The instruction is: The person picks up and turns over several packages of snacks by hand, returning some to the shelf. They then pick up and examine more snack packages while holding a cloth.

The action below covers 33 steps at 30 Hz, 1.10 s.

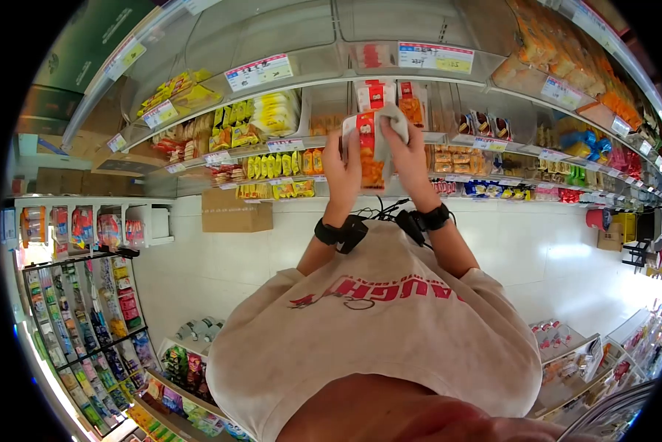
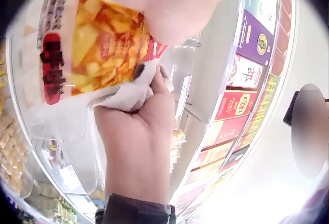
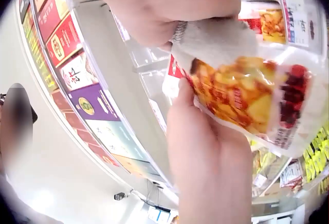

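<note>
A white, red and orange snack packet [image 1: 373, 166] is held up between both hands in front of the shelves. My left hand [image 1: 341, 163] grips its left edge, the thumb over the front in the head view. A pale grey cloth [image 3: 218, 36] is bunched in my right hand [image 1: 410, 156] and lies against the packet's right side. In the left wrist view the right hand's fingers curl into the cloth [image 2: 131, 94], beside the packet's printed food picture [image 2: 105, 44]. The left hand [image 3: 205, 147] shows below the packet in the right wrist view, thumb along its edge.
Similar packets [image 1: 412, 107] stand in the shelf bin just behind. Yellow snack packs [image 1: 276, 112] fill bins to the left, and orange packs [image 1: 559, 55] sit upper right. A cardboard box [image 1: 235, 211] stands on the floor below the shelves. Boxed goods [image 2: 234, 106] line another shelf.
</note>
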Tool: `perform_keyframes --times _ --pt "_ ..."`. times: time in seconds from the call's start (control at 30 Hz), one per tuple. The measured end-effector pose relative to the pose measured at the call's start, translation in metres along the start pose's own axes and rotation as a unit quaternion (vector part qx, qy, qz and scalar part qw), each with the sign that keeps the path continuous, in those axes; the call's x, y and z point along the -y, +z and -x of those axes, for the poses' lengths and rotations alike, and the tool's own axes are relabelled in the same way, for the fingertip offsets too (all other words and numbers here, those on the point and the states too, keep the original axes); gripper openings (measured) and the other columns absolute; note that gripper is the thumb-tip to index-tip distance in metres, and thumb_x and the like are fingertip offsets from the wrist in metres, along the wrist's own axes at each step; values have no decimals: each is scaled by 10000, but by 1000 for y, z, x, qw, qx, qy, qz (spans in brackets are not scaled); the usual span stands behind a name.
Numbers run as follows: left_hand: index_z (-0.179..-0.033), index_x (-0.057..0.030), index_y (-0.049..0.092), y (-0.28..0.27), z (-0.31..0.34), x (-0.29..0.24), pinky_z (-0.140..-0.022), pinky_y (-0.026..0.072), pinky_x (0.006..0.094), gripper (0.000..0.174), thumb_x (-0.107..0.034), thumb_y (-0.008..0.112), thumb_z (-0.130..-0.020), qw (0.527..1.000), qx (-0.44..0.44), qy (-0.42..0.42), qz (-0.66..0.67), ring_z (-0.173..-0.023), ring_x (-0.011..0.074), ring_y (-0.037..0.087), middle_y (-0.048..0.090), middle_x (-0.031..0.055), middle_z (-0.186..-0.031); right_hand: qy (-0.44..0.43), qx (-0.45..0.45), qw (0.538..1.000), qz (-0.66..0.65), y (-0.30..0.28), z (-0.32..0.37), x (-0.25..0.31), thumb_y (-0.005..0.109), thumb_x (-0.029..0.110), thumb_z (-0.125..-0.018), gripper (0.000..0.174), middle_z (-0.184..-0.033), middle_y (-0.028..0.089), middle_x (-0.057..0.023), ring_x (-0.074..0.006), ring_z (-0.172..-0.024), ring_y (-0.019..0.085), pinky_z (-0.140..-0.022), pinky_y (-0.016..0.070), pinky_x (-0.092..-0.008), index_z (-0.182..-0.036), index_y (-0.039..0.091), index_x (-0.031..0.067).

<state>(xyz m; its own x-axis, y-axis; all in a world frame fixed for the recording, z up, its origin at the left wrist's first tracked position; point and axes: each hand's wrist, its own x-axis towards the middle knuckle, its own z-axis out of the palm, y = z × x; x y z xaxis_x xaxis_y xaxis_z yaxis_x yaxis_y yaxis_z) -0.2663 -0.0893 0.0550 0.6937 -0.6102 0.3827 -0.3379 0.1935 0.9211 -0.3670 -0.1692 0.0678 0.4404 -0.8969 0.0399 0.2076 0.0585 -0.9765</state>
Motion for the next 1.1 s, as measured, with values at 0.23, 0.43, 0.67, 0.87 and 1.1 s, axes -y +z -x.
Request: perform_keyframes --times 0.23,0.43,0.67,0.87,1.1 --pt "-1076 7 626 -42 -11 9 -668 415 209 178 -161 604 -1021 993 -92 -48 53 -759 36 486 594 -25 -854 -22 128 980 149 33 34 -25 721 142 -868 379 -937 695 -139 -162 -839 629 -779 517 -327 -1187 619 -36" --pt "-1474 37 376 -57 12 12 -1036 429 323 595 -237 625 -1008 991 -7 -80 106 -1223 212 550 582 180 -1303 -124 39 957 259 39 22 -21 614 -60 -791 468 -1048 716 -204 -235 -972 706 -850 527 -323 -1259 605 -44" --pt "-1543 24 290 -78 12 -5 -1180 253 328 610 -382 379 -1097 941 88 -196 261 -1441 213 344 373 149 -1557 -195 205 901 328 76 44 -21 557 -71 -742 761 -1585 350 -187 -379 -1476 301 -1212 209 -494 -1483 435 50" --pt "-1381 19 512 -76 15 -5 -940 427 250 467 -328 497 -1070 952 73 -186 232 -1106 112 532 599 74 -1252 -237 126 891 366 77 30 -20 508 -24 -784 707 -1591 338 -181 -355 -1510 235 -1227 131 -528 -1484 425 26" --pt "-1236 -10 632 -80 6 -10 -633 438 194 287 -157 651 -990 973 42 -140 176 -775 17 532 648 -28 -972 -177 75 942 276 46 12 -16 613 120 -939 454 -1345 572 -207 -317 -1207 582 -999 461 -358 -1364 546 -25"
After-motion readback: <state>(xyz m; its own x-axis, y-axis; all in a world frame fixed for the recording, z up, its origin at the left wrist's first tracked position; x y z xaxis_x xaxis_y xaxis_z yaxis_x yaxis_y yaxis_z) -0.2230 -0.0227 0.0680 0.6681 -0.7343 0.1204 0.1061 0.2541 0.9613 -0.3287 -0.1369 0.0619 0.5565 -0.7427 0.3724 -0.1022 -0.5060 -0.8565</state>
